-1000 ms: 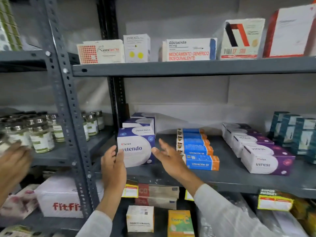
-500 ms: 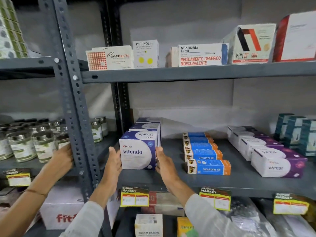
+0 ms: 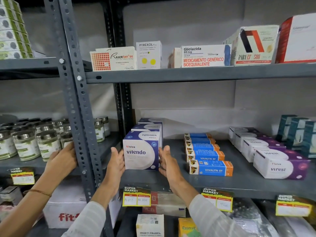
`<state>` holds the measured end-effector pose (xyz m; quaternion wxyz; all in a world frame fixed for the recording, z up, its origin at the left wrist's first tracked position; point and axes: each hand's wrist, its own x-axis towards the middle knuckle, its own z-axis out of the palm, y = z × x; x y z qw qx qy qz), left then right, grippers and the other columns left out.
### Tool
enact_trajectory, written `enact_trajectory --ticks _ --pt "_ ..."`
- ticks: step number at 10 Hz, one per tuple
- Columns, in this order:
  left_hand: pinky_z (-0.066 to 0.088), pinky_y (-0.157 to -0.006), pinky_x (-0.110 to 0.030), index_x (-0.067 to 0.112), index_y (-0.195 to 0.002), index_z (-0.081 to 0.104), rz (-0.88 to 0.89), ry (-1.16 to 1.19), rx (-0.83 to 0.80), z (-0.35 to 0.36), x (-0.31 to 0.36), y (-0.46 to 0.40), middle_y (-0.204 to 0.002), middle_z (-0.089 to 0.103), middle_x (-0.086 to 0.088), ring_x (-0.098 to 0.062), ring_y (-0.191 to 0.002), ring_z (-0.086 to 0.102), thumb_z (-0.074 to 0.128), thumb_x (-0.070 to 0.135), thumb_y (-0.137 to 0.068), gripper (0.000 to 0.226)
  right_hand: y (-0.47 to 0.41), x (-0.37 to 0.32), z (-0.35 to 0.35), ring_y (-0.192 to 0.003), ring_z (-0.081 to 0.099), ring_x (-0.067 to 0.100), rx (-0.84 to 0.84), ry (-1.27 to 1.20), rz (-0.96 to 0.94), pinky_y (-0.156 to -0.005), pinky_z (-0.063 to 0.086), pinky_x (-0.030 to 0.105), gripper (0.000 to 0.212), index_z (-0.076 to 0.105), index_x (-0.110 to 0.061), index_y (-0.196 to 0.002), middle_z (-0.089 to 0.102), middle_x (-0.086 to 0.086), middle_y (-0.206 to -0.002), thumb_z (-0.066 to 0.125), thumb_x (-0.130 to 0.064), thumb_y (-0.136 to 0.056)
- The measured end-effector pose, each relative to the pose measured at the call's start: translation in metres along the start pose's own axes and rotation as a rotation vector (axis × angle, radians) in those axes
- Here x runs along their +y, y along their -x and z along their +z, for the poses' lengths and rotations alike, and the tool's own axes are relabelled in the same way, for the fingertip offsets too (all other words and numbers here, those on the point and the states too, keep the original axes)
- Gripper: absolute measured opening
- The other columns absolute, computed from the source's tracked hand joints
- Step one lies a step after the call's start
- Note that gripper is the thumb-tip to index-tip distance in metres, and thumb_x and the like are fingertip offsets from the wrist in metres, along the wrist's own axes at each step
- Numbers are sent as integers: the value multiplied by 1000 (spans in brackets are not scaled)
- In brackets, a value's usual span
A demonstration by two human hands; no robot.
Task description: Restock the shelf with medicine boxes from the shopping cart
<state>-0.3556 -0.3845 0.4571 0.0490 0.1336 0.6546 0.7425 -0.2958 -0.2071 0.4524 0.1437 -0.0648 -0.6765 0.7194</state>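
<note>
Your left hand (image 3: 117,162) and right hand (image 3: 168,164), flat-palmed, press either side of front Vitendo box (image 3: 141,152), standing on middle shelf (image 3: 213,184) ahead of same-brand row. This box looks placed; squaring up probably left. Cart out of frame, remaining stock unknown. Third hand (image 3: 62,159) on upright belongs to someone else.

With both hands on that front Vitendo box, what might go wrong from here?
1. The blue-and-white Vitendo box stands near the grey metal shelf's front edge; it may tip off when released.
2. Pushing it back could shove the matching boxes behind out of line.
</note>
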Motion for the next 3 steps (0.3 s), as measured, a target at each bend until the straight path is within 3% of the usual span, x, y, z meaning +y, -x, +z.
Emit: enact_trajectory --ticks 2,3 --pt "27 -119 -40 29 -156 36 20 14 43 4 3 2 -156 46 2 -19 -142 43 16 68 -99 72 10 -10 -2 -88 65 2 -37 1 27 -85 48 24 36 59 -39 -101 64 -23 -102 33 -63 -98" --pt "34 -116 -43 29 -148 48 140 6 256 6 -2 5 -152 51 -1 -24 -142 47 30 62 -103 59 18 -16 -18 -96 64 0 -51 -16 14 -89 50 25 46 56 -37 -119 62 -24 -111 33 -67 -93"
